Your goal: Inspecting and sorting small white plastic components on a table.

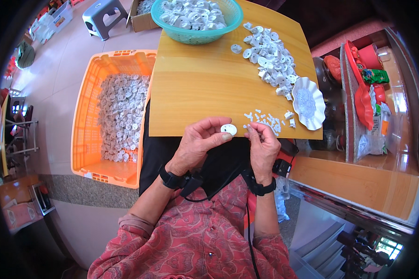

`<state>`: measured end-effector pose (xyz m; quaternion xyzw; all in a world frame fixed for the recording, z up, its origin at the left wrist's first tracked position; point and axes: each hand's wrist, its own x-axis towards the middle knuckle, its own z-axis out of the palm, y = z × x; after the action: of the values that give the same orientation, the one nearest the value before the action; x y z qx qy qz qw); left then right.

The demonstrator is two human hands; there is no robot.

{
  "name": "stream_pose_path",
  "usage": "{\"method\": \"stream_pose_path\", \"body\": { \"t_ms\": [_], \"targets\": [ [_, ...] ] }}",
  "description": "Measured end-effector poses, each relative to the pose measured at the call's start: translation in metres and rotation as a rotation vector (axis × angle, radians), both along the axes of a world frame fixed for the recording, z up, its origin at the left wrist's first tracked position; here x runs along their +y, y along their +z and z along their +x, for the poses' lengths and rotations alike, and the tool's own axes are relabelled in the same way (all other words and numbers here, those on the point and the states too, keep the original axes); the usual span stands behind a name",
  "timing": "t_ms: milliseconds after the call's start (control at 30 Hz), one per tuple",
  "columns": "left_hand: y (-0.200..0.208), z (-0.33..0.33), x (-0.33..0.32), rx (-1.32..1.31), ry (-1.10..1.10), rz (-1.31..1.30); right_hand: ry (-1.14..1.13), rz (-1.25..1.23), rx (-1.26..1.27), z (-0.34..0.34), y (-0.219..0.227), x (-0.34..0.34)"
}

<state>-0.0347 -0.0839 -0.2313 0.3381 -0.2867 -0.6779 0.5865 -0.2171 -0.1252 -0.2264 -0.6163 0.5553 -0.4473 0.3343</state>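
Between the thumb and fingers of my left hand (199, 138) is a round white plastic part (228, 129), held at the table's front edge with its flat face up. Close on its right, my right hand (263, 142) is pinched, fingertips together; whatever they hold is too small to make out. Just beyond those fingertips lie several small white plastic pegs (267, 120) scattered on the wooden table (195, 88). A scalloped white dish (317, 106) with more tiny clear pieces stands to their right. Farther back is a heap of white plastic parts (270, 56).
At the table's far edge stands a green basket (198, 36) full of white parts. An orange crate (86, 139), partly filled with similar parts, is on the left. A grey stool (104, 18) and a cardboard box (142, 21) are farther off. Shelving (351, 116) lines the right.
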Motion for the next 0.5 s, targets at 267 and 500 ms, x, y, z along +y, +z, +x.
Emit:
{"method": "stream_pose_path", "body": {
  "t_ms": [267,500],
  "targets": [
    [-0.001,0.004,0.002,0.092,-0.026,-0.032,0.1,0.02,-0.029,0.01,0.024,0.006],
    [-0.005,0.0,0.003,0.015,-0.009,-0.079,0.177,-0.027,-0.019,0.024,0.039,0.02]
  ]
}}
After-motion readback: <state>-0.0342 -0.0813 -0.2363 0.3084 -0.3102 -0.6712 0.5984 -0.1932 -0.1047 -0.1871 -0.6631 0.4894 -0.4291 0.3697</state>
